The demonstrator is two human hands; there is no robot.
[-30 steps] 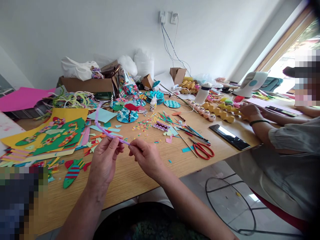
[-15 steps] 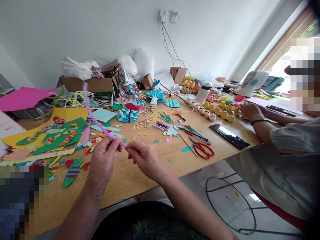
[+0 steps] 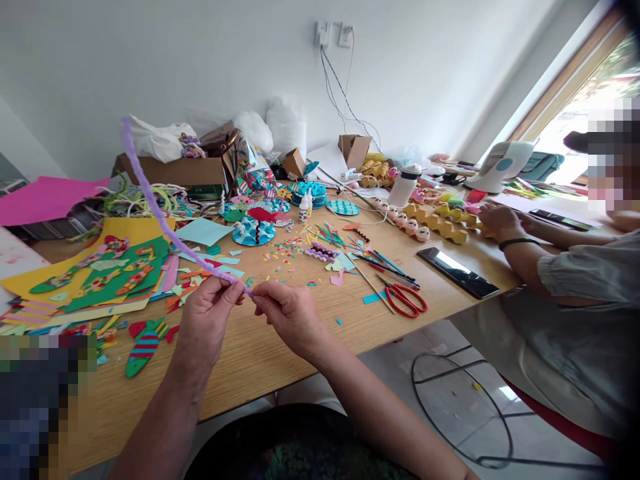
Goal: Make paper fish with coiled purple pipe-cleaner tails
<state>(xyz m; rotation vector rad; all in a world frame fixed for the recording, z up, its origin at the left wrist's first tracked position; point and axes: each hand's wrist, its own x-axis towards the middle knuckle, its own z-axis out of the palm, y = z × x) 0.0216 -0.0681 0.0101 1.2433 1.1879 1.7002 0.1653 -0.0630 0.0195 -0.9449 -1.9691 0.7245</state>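
A long, fuzzy purple pipe cleaner (image 3: 159,212) curves up and away to the left above the table. Near its lower end, my left hand (image 3: 207,327) pinches it between thumb and fingers. My right hand (image 3: 287,317) grips the end itself, a short way to the right, with fingertips closed round it. Only a small stretch of purple shows between the two hands. Below my left hand lies a green paper fish (image 3: 142,353) with red and blue stripes. Past my hands sits a small coil of purple and dark brown pipe cleaners (image 3: 321,252).
Red-handled scissors (image 3: 406,301), pencils and a phone (image 3: 457,272) lie to the right. Colored paper (image 3: 83,270) piles up on the left. Glue bottles (image 3: 303,208) and blue paper discs (image 3: 343,207) stand farther back. At right, another person's hands (image 3: 503,223) touch yellow egg-carton strips.
The pipe cleaner's free end has swung farther up and to the left, its curve now wider. Both hands have stayed almost where they were, still pinching it.
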